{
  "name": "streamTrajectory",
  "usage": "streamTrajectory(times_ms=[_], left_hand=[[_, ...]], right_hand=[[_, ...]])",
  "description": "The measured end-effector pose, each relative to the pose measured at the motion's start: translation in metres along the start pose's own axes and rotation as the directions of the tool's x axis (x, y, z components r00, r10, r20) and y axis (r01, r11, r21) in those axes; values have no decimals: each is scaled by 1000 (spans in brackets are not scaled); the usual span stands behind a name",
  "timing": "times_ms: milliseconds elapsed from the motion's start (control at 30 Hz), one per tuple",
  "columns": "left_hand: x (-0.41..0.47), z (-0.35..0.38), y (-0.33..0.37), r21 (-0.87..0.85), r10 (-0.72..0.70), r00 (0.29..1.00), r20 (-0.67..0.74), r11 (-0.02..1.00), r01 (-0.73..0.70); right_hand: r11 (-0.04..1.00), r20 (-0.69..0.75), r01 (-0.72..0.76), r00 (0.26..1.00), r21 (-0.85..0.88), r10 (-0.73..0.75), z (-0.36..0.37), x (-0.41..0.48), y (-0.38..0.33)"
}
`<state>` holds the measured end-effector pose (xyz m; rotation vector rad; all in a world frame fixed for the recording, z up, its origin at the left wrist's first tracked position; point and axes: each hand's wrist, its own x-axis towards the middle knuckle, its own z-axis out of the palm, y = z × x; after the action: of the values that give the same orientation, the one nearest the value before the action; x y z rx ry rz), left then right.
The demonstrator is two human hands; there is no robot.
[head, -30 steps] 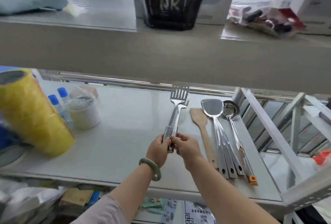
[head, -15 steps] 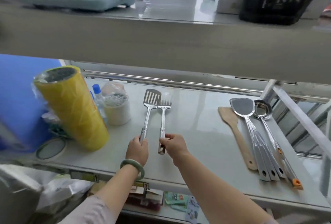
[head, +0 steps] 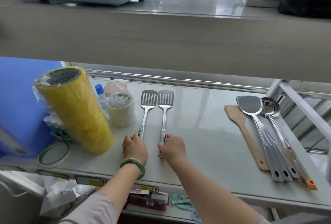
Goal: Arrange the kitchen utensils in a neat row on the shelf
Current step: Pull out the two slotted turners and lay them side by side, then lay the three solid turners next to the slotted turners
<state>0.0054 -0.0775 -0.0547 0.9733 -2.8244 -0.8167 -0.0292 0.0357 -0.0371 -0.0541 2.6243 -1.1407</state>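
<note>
Two steel slotted spatulas lie side by side on the white shelf [head: 206, 134], blades pointing away from me. My left hand [head: 134, 148] grips the handle of the left slotted spatula [head: 146, 109]. My right hand [head: 172, 148] grips the handle of the right slotted spatula [head: 165, 109]. Further right lie a wooden spatula [head: 245, 132], a bundle of steel turners [head: 250, 106] and a steel ladle [head: 270, 107] with an orange-tipped handle, fanned and overlapping.
A yellow roll [head: 75, 111] leans at the left, with a white wrapped cup [head: 121, 111], a blue-capped bottle [head: 100, 93] and a tape ring [head: 53, 154] near it. An upper shelf board [head: 161, 41] overhangs the back. A white rack frame [head: 300, 103] stands at the right.
Both hands carried the two slotted spatulas, first held together, leftward, then spread them apart and laid them flat in parallel beside the white cup. The view shifted left.
</note>
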Motion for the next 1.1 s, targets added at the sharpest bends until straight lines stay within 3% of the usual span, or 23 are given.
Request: streamTrajectory(times_ms=[200,400,500,600,733,867,967,1100], left_hand=[[10,1,4,72,-21,1000,5,997,21],[6,-4,13,89,-64,998,-11,994,65],[-8,-2,33,71,59,997,-54,996,-55],[-26,12,68,-8,248,968,-49,969,-249],[-56,37,123,-178,408,907,107,905,-386],[-95,60,172,-346,464,836,292,867,-360],[-122,82,204,-364,479,770,421,867,-341],[-150,106,234,-343,466,735,493,880,-329]], right_hand=[[997,15,24,1000,-79,-23,4,2,3],[999,56,43,998,-27,-41,0,2,9],[999,11,46,999,-13,-46,-21,-2,20],[999,-146,45,988,-15,-47,-64,-1,43],[993,-409,-43,913,-109,-5,-141,-1,92],[965,-553,-174,832,-195,38,-207,-7,140],[924,-494,-271,863,-269,110,-233,-16,164],[891,-348,-260,929,-373,126,-245,-26,181]])
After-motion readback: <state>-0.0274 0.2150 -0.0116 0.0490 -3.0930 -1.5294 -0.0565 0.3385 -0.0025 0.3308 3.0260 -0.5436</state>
